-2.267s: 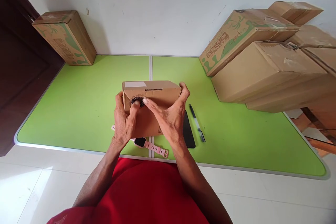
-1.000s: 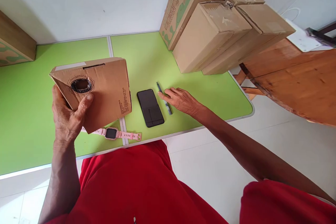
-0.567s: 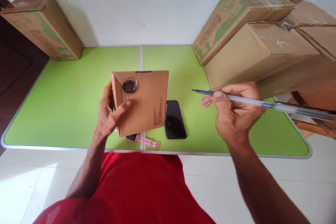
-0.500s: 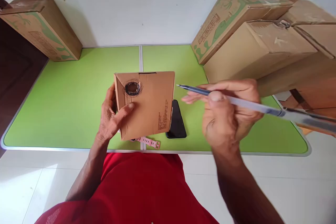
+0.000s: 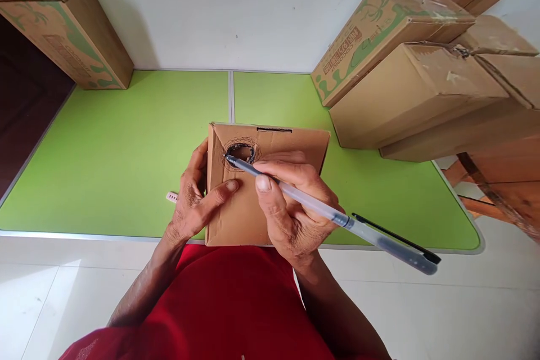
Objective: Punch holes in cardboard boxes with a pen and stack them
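A brown cardboard box [image 5: 242, 211] is held up over the near edge of the table. My left hand [image 5: 196, 197] grips its left side, thumb on the front face and fingers behind. Near the box's upper left is a ragged dark-rimmed hole [image 5: 241, 152], ringed by scribbled pen lines. Closed around a clear-barrelled pen [image 5: 310, 201], my right hand [image 5: 295, 197] covers part of the box's right side. The pen tip is at the left rim of the hole, and its cap sits on the rear end.
A bit of pink watch strap [image 5: 171, 197] shows left of my left hand on the green table [image 5: 126, 157]. One tall carton [image 5: 71, 39] stands at the back left. Several cardboard cartons [image 5: 405, 84] are stacked at the right.
My right hand has moved left with the pen, bringing its tip from beside the box to the hole. The box sits further right and lower in view, and the black phone no longer shows.
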Demonstrator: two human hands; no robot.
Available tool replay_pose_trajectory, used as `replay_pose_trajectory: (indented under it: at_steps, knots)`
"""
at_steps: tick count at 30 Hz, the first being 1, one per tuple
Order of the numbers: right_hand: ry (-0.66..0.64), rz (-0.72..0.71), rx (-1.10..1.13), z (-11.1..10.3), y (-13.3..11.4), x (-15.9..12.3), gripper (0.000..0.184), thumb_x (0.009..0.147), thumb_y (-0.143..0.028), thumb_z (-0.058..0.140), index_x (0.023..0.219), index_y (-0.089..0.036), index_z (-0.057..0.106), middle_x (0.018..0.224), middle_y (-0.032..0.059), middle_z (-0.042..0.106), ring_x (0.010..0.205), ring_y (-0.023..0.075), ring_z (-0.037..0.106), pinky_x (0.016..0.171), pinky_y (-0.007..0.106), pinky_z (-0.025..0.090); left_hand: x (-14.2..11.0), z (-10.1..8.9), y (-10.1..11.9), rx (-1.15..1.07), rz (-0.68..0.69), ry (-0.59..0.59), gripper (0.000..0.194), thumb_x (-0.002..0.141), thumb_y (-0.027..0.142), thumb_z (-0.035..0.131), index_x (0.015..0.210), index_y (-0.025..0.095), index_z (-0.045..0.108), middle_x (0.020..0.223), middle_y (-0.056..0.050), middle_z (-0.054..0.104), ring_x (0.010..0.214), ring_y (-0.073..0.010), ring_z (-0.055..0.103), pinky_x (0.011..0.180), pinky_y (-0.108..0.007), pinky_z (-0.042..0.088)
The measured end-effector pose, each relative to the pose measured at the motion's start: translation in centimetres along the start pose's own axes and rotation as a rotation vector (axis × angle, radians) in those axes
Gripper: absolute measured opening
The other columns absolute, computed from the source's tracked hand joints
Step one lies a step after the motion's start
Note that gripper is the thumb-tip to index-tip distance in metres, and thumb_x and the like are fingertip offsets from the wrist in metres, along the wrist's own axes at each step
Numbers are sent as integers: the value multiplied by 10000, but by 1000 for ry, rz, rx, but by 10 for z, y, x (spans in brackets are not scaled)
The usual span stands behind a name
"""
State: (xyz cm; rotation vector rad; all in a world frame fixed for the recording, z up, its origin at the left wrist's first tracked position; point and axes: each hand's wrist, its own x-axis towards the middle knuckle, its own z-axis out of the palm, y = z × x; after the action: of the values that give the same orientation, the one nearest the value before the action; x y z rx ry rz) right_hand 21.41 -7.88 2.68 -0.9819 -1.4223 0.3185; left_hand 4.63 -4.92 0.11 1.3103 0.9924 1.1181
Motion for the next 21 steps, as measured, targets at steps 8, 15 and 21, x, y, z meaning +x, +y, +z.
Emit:
replay_pose_trajectory:
  at_steps: [8,15,21]
  knots:
    - [-18,-118,0,4,3,1,206,1006,-137,720,1145,-279,773,1007,31,839,915,220,783,826,390,650,-1,-5,-8,-77,59,50,681,866,464,919,1448,223,659,1436,-119,750,1355,-360,714,1099,-451,629]
    - [22,-51,-45,-5,5,0,118,1014,-148,657,1018,-251,715,838,-7,739,731,163,698,688,309,580,-3,-5,-4,-85,38,100,615,863,471,920,1376,223,686,1448,-125,747,1363,-367,705,1130,-464,608]
    - [120,73,-59,-8,9,-2,80,1081,-222,666,1045,-255,729,799,-40,705,647,113,660,606,234,518,-8,-5,-5,-130,-3,138,745,845,521,916,1475,223,654,1391,-146,763,1292,-383,737,1042,-467,652]
